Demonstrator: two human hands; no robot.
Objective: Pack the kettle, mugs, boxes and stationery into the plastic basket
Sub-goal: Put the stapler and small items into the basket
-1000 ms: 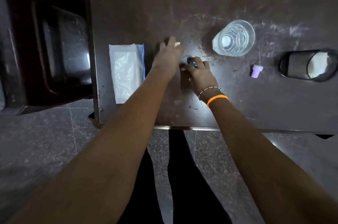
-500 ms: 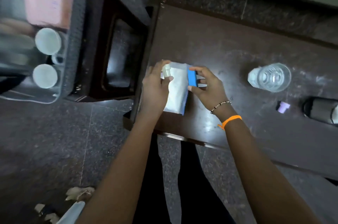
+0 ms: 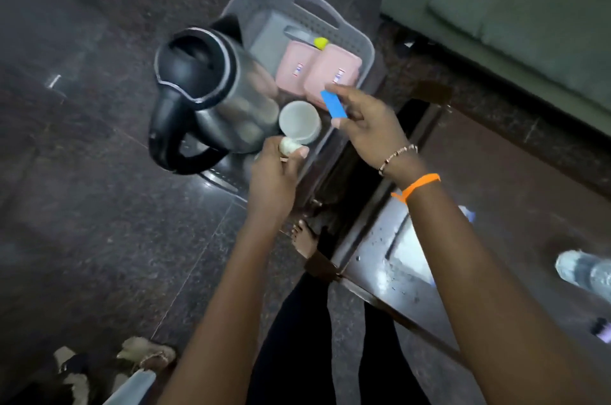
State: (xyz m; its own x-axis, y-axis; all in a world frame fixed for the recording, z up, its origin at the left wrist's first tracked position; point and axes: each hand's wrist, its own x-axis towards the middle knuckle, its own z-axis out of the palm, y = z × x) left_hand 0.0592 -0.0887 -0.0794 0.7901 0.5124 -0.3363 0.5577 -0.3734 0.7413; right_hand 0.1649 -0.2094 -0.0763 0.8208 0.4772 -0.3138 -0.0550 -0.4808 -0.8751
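Head view shows us our right hand [image 3: 370,126] pinching a small flat blue eraser-like block [image 3: 334,104] and our left hand [image 3: 276,169] closed on a small white piece [image 3: 287,145], both above the grey plastic basket [image 3: 365,52]; they look light, stiff, easy to drop in.

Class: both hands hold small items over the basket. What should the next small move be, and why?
Probably lower the right hand and release the blue eraser into the basket beside the mug; it already hangs over the pink boxes, and the kettle fills the left side.
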